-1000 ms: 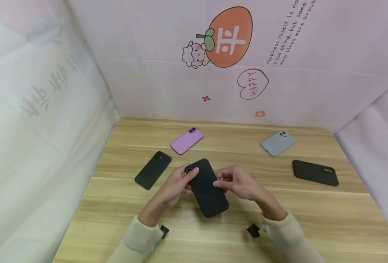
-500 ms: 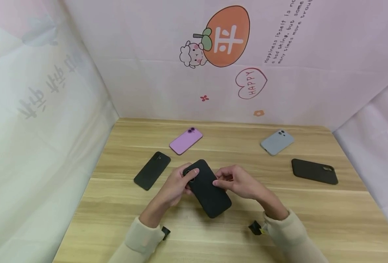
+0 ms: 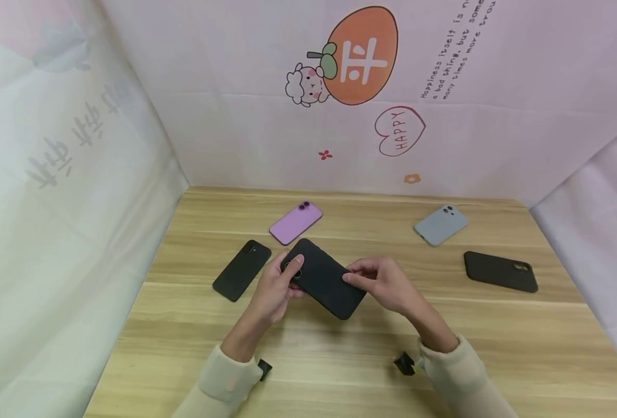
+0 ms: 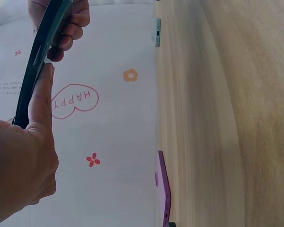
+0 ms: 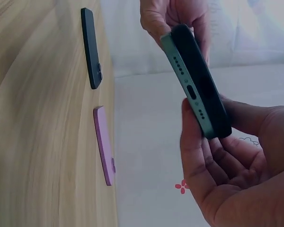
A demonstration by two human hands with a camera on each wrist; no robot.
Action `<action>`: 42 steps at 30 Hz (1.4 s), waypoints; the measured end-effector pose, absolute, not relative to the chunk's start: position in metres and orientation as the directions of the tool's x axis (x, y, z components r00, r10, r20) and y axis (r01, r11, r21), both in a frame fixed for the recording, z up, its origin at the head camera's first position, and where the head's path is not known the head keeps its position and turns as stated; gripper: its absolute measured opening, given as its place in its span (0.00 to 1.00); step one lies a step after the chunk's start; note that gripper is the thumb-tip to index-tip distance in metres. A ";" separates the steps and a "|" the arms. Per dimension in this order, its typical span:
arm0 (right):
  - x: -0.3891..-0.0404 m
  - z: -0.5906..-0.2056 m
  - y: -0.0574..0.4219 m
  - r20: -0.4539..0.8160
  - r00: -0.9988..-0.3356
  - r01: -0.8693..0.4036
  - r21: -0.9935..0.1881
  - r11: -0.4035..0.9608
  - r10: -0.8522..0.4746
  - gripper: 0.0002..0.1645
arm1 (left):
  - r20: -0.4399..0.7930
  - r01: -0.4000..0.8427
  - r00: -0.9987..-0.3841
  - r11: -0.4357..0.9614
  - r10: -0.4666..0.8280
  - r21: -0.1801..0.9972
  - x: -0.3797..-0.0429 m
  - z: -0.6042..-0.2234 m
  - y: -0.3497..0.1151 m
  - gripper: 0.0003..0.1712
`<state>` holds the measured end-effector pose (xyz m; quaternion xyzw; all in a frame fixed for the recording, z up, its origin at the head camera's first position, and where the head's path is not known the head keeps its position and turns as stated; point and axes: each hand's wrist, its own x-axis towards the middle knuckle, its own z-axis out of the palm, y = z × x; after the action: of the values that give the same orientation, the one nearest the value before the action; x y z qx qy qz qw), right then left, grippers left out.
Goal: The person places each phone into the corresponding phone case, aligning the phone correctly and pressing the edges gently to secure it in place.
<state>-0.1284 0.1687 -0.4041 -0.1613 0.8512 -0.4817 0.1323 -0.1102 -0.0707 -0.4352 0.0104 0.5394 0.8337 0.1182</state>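
Above the middle of the table, both hands hold a black phone case [image 3: 329,281] with a green phone [image 5: 189,92] against its inner side. At the near end, in the right wrist view, the phone's bottom edge with its port stands out of the case. My left hand [image 3: 271,290] grips the camera end, thumb on the case's back by the camera opening. My right hand [image 3: 386,284] pinches the right long edge towards the lower end, thumb on the back and fingers underneath. How far the phone sits inside at the camera end is hidden.
A black phone [image 3: 242,270] lies at the left and a purple phone [image 3: 295,223] behind it. At the right are a light blue phone or cased phone [image 3: 440,226] and a black case [image 3: 500,271]. A printed cloth [image 3: 256,145] hangs along the table's back edge.
The case and phone have turned, so their lower end has swung up and lies nearer the horizontal. Both hands have shifted slightly with them and keep their hold.
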 end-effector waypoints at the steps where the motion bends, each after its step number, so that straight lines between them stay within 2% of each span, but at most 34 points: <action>1: -0.128 -0.404 0.169 -0.064 -0.913 -0.153 -0.862 0.484 -0.403 0.10 | -0.112 -0.187 -0.972 -0.390 0.208 0.902 -0.110 -0.435 -0.071 0.20; 5: -0.128 -0.403 0.169 -0.045 -0.907 -0.175 -0.864 0.472 -0.418 0.09 | -0.111 -0.196 -0.967 -0.394 0.229 0.898 -0.109 -0.435 -0.071 0.20; 11: -0.129 -0.403 0.173 -0.024 -0.881 -0.213 -0.872 0.440 -0.473 0.07 | -0.125 -0.261 -0.936 -0.411 0.328 0.873 -0.110 -0.436 -0.075 0.24; 21: -0.134 -0.406 0.180 0.012 -0.806 -0.304 -0.866 0.397 -0.591 0.07 | -0.229 -0.356 -0.893 -0.298 0.387 0.886 -0.111 -0.439 -0.077 0.26; 24: -0.134 -0.407 0.180 -0.011 -0.845 -0.260 -0.865 0.429 -0.534 0.09 | -0.214 -0.333 -0.910 -0.316 0.356 0.888 -0.111 -0.440 -0.076 0.26; 27: -0.134 -0.407 0.180 -0.056 -0.906 -0.156 -0.878 0.453 -0.420 0.11 | -0.201 -0.302 -0.932 -0.341 0.301 0.890 -0.110 -0.439 -0.074 0.26; 29: -0.135 -0.407 0.180 -0.084 -0.928 -0.083 -0.902 0.423 -0.362 0.13 | -0.200 -0.288 -0.944 -0.360 0.262 0.887 -0.111 -0.439 -0.073 0.27; 35: -0.137 -0.408 0.182 -0.133 -0.936 0.045 -0.963 0.267 -0.325 0.19 | -0.201 -0.259 -0.964 -0.441 0.175 0.860 -0.111 -0.440 -0.070 0.25; 42: -0.141 -0.414 0.184 -0.160 -0.935 0.117 -0.982 0.151 -0.318 0.19 | -0.192 -0.255 -0.965 -0.454 0.181 0.854 -0.111 -0.442 -0.068 0.26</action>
<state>-0.1408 0.1838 -0.4139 -0.0679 0.7398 -0.6481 0.1675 -0.1107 -0.0684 -0.4419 -0.0367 0.5064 0.8519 0.1280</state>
